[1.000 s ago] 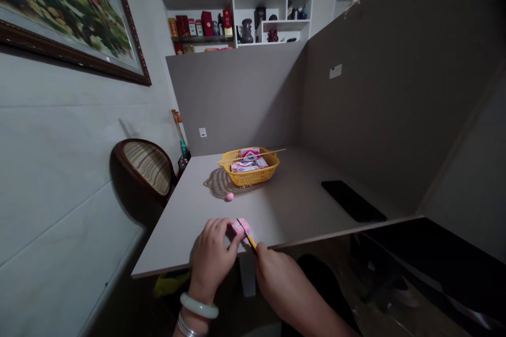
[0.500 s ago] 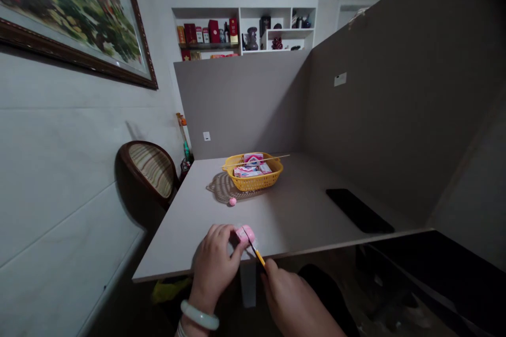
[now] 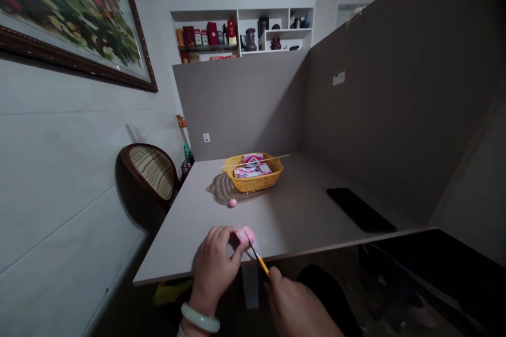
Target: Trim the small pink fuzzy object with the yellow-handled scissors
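My left hand [image 3: 215, 266] rests at the table's near edge with its fingers closed around a pink lump [image 3: 245, 235], possibly soap or clay. My right hand [image 3: 298, 305] holds a craft knife [image 3: 259, 258] by its yellow handle. The knife's thin dark blade touches the pink lump. Part of the lump is hidden by my left fingers. A small pink ball [image 3: 233, 202] lies farther out on the table, well beyond both hands.
A yellow plastic basket [image 3: 253, 181] holds pink-and-white boxes, with a thin stick [image 3: 256, 160] across it. It stands on a woven mat [image 3: 219, 189] on the grey table [image 3: 300, 210]. A black phone [image 3: 360, 209] lies right, and a round-backed chair [image 3: 148, 174] stands left.
My right hand has moved lower and to the right, and the knife now shows more of its yellow handle. The whole view has shifted slightly. The pink lump stays in my left hand.
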A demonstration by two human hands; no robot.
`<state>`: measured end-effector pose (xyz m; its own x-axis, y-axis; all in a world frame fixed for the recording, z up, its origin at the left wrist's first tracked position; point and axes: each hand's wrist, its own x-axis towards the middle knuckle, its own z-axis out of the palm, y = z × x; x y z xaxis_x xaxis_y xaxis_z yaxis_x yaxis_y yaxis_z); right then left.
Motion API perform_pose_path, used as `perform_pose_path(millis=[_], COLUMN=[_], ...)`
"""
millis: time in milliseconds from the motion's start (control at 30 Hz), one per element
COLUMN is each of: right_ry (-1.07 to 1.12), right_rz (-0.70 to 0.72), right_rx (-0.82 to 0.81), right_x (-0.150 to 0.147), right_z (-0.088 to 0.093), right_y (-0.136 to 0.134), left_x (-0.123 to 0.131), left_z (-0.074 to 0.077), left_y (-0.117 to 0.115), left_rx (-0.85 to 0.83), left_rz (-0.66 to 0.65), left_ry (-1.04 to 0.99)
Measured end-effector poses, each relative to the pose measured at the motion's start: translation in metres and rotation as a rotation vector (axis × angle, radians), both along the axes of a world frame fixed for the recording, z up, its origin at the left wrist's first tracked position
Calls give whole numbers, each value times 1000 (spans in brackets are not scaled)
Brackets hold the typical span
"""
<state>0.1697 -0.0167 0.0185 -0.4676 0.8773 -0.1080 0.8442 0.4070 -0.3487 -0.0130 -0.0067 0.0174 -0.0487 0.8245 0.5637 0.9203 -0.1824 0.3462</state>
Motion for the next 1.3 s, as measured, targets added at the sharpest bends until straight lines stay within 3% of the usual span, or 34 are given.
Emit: perform_pose_path(millis=[200,433,800,1100,1300], right_ry=[19,1,58,56,63], right_rz=[-13,-17,-16,-9,-10], right_rx=[13,4,19,23,35], right_x=[-5,2,1,-9,2], right_z=[14,3,-1,17,8], right_y=[3,0,3,10,-1], left_x=[0,0,0,0,-1], left_z=[0,0,1,3,-1], left_y=[1,0,0,1,1], left_rx=[7,22,5,-9,47], left_rz=[-3,-28,-29,-25,3], left_ry=[14,5,-22,-7,28])
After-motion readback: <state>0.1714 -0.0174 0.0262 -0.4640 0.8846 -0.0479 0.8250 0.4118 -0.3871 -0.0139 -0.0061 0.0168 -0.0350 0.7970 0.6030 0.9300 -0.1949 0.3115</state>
